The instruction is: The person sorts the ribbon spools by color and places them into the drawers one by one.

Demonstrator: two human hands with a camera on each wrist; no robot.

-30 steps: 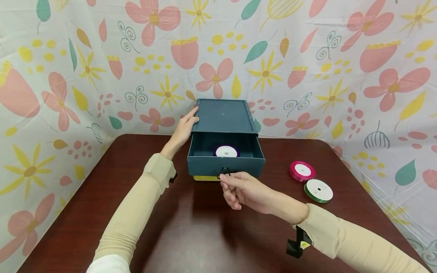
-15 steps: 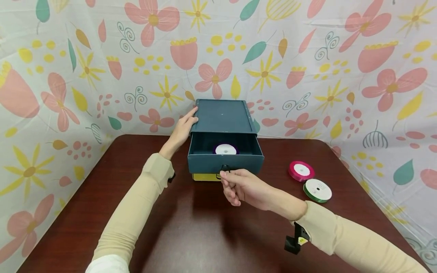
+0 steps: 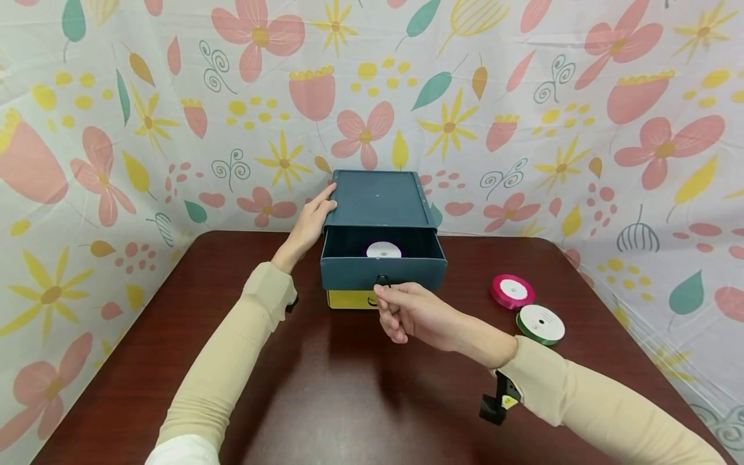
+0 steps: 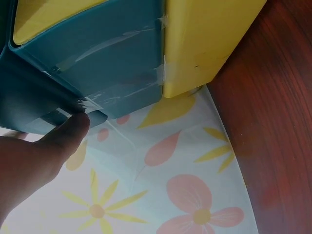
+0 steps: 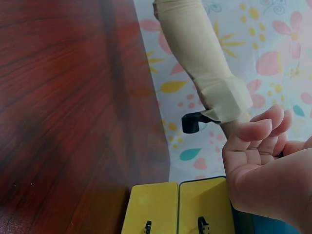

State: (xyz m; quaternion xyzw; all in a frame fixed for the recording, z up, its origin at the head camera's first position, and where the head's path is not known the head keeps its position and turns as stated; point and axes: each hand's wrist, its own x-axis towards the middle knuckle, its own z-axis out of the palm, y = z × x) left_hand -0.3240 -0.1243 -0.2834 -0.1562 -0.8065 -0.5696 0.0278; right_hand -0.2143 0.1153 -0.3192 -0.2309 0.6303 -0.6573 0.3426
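A dark blue drawer cabinet (image 3: 378,197) stands at the back of the table, its top drawer (image 3: 351,274) pulled partway out. Inside that drawer sits a purple-edged ribbon spool (image 3: 383,250) with a white label, its front hidden by the drawer wall. My right hand (image 3: 421,314) pinches the black pull on the drawer front, thumb uppermost. At the cabinet's upper left edge, my left hand (image 3: 310,223) holds the cabinet. In the left wrist view the thumb (image 4: 70,134) presses near the corner; the other fingers are mostly hidden.
Below the blue drawer are yellow drawer fronts (image 5: 151,207) with black pulls. Right of the cabinet, a pink-red ribbon spool (image 3: 513,291) and a green ribbon spool (image 3: 540,324) lie on the dark wooden table (image 3: 325,400). A flower-print cloth (image 3: 372,84) hangs close behind.
The blue drawer has slid a little further into the cabinet, my right hand moving forward with its pull. More of the yellow front below shows. My left hand stays in place.
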